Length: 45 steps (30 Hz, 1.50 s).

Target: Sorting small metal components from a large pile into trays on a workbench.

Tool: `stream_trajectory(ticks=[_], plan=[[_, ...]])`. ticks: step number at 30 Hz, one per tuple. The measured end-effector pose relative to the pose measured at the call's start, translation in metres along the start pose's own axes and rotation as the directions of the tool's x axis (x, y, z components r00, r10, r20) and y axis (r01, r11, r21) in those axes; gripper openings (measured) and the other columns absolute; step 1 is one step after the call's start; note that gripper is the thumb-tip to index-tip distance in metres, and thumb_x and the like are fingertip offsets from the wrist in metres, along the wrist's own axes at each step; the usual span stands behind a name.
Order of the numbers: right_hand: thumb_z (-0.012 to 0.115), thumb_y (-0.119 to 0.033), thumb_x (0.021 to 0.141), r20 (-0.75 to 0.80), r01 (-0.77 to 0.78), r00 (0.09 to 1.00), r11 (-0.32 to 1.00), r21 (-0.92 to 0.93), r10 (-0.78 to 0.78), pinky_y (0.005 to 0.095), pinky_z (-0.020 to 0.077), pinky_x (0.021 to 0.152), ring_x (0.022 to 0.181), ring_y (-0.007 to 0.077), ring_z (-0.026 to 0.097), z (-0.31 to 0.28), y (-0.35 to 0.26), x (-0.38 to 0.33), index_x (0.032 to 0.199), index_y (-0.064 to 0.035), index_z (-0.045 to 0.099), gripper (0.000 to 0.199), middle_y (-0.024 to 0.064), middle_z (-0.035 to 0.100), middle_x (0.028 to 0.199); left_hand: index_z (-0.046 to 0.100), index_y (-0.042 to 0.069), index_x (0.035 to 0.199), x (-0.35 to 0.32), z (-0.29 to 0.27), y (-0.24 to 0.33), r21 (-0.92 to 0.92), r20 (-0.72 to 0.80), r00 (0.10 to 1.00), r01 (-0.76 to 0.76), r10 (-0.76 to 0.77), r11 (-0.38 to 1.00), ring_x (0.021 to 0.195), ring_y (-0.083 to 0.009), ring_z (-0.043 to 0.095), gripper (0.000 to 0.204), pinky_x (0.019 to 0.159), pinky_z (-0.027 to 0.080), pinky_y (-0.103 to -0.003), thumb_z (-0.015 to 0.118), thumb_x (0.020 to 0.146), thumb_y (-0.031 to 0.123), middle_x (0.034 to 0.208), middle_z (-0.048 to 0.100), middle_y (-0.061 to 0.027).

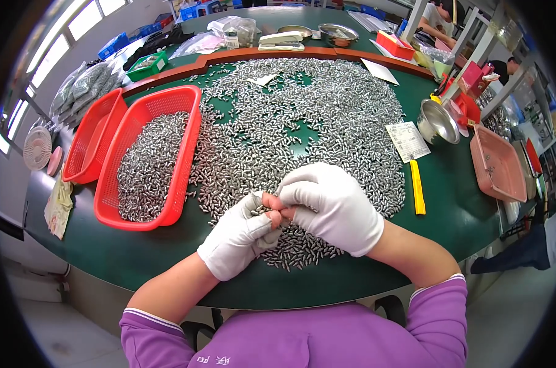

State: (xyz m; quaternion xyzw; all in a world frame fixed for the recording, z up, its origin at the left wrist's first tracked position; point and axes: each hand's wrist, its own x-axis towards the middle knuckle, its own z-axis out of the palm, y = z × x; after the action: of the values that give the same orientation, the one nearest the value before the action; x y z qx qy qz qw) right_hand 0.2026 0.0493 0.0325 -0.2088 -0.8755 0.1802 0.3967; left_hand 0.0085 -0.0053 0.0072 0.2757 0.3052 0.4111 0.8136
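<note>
My left hand (238,236) and my right hand (333,205), both in white gloves with bare fingertips, meet over the near side of a wide spread of small silver metal parts (351,135). Thumbs and forefingers of both hands are pinched together, tip to tip. Whatever they hold is too small and too covered to make out. More of the parts lie on the table beneath and around my wrists. To the left of my hands, a red perforated basket (193,132) holds a heap of the same parts.
Beside that basket stands a second red basket (88,161). On the right are a yellow-handled cutter (417,190), a paper slip (408,142), a steel bowl (437,122) and a pink basket (498,184). A brown wooden rail (265,53) edges the parts at the back. Other people sit far right.
</note>
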Motion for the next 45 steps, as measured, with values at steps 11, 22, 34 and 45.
stream_trajectory(ticks=[11,22,34,45], plan=[[0.071,-0.012,0.073,0.051,0.106,0.994,0.981,-0.164,-0.099,0.0365,0.0504,0.060,0.070,0.0250,0.063,-0.007,0.000,0.008,0.084,-0.0080,0.067,0.012,0.0045,0.063,0.079,0.055,0.011,0.104,0.003,-0.006,0.000,-0.106,0.076,0.996,-0.029,0.037,0.994,0.062,-0.0068,0.038,0.021,0.056,0.031,-0.021,0.065,0.093,0.026,0.087,0.055,-0.0002],[0.075,-0.009,0.070,-0.060,0.044,0.997,0.998,-0.039,-0.046,0.0366,0.0511,0.061,0.071,0.0269,0.063,-0.005,0.002,0.005,0.083,-0.0066,0.067,0.016,0.0066,0.064,0.079,0.055,0.010,0.104,0.002,-0.004,-0.002,-0.115,0.095,0.993,-0.055,0.066,0.992,0.063,-0.0075,0.040,0.021,0.056,0.031,-0.020,0.067,0.092,0.023,0.090,0.057,-0.0015],[0.072,-0.015,0.068,-0.068,0.095,0.991,0.968,-0.234,-0.114,0.0355,0.0488,0.056,0.064,0.0231,0.059,0.001,-0.006,-0.001,0.076,-0.0087,0.061,0.015,0.0027,0.058,0.072,0.053,0.011,0.099,-0.001,-0.006,-0.003,-0.110,0.025,0.999,-0.027,0.030,0.994,0.066,-0.0080,0.044,0.021,0.059,0.035,-0.021,0.071,0.089,0.012,0.095,0.062,-0.0038],[0.077,-0.008,0.065,-0.096,0.042,0.993,0.966,-0.253,-0.068,0.0368,0.0455,0.061,0.069,0.0244,0.059,0.004,-0.008,-0.004,0.076,-0.0109,0.058,0.023,0.0033,0.059,0.075,0.054,0.011,0.099,-0.002,-0.003,-0.002,-0.125,0.015,1.000,-0.017,0.019,0.992,0.065,-0.0066,0.043,0.018,0.058,0.034,-0.021,0.070,0.090,0.012,0.088,0.061,-0.0030]])
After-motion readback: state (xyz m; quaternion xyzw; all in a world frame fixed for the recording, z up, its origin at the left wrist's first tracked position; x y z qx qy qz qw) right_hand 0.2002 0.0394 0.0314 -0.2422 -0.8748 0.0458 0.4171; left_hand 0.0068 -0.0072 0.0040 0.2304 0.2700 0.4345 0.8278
